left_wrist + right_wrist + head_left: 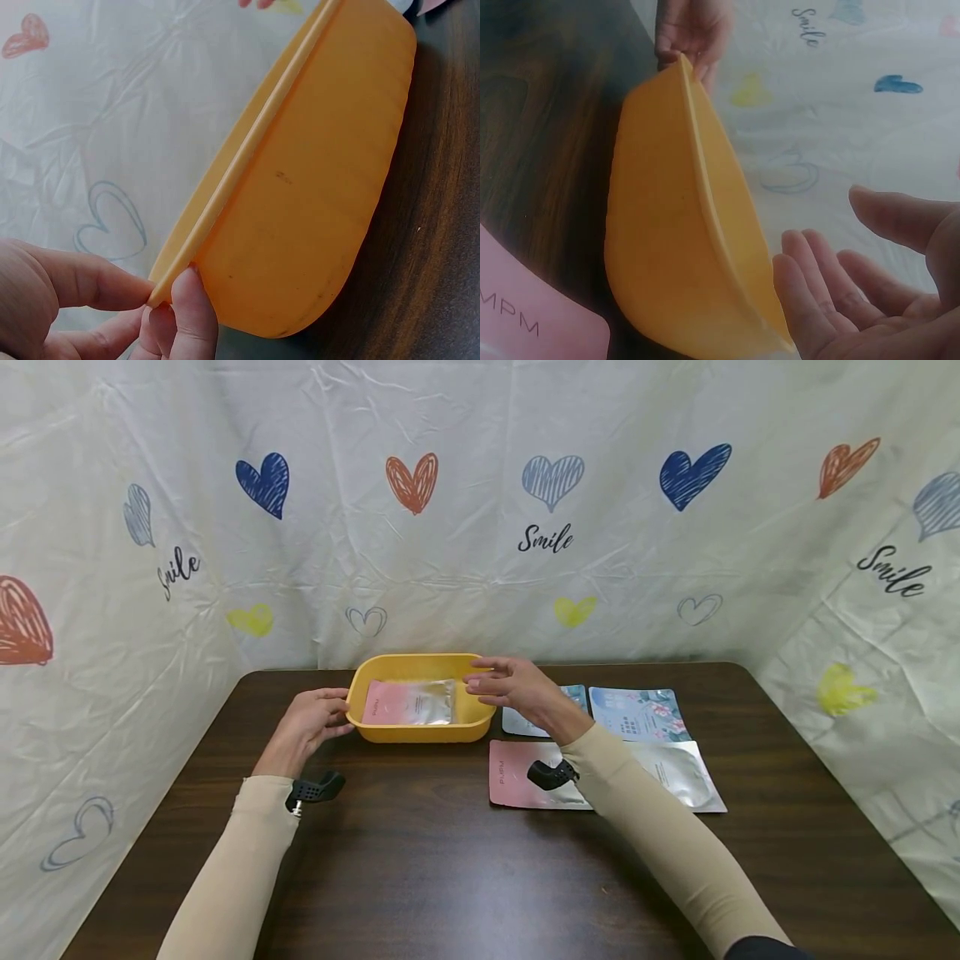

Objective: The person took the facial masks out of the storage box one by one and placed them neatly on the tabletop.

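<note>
A yellow plastic basin (420,735) stands at the back of the table, with a pink and silver flat sachet (401,703) lying inside. At its left end my left hand (303,727) pinches the rim; the left wrist view shows thumb and fingers (193,315) on the basin's edge. By the right end hovers my right hand (521,693), its fingers extended and holding nothing. In the right wrist view this hand (870,300) is beside the basin wall (667,225), palm visible; whether it touches the rim I cannot tell.
Right of the basin, two blue floral sachets (637,714) lie behind a pink sachet (517,777) and a silver one (678,774), partly covered by my right arm. A white cloth (465,552) printed with hearts hangs behind the dark wooden table (420,860).
</note>
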`<state>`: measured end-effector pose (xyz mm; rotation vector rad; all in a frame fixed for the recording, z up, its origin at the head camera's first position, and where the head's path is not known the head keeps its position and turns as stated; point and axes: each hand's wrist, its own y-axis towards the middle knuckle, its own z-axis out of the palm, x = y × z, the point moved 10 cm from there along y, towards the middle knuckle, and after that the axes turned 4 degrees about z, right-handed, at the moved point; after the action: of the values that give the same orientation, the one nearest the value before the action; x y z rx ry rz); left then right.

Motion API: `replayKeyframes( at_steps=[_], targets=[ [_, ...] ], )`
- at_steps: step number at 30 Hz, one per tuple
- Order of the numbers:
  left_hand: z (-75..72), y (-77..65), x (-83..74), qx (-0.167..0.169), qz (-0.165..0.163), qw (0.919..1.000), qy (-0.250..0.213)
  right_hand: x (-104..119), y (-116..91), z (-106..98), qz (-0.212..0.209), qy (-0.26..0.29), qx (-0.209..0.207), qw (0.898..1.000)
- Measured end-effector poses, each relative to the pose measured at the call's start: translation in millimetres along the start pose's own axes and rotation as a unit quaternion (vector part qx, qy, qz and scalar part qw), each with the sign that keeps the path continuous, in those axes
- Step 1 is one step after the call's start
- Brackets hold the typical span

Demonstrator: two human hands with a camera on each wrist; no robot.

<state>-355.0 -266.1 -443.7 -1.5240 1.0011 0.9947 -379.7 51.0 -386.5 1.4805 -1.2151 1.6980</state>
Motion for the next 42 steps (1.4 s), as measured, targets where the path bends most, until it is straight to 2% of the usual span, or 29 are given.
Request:
replayKeyframes(
  at_steps=[24,35,42],
  targets=[
    [0.9,-1.4,-2.7,0.005,0.002,1.0,-0.003,-2.5,16.6,18.5,0.015,-0.014,-0.004,1.0],
    [0.6,-1.8,-4.2,0.004,-0.001,1.0,-0.006,-1.5,29.4,25.1,0.0,-0.036,0.0,0.999],
    [3.3,-1.6,-5.4,0.013,0.015,0.9997,-0.013,-1.3,32.3,33.7,-0.007,-0.026,0.004,1.0]
  ],
)
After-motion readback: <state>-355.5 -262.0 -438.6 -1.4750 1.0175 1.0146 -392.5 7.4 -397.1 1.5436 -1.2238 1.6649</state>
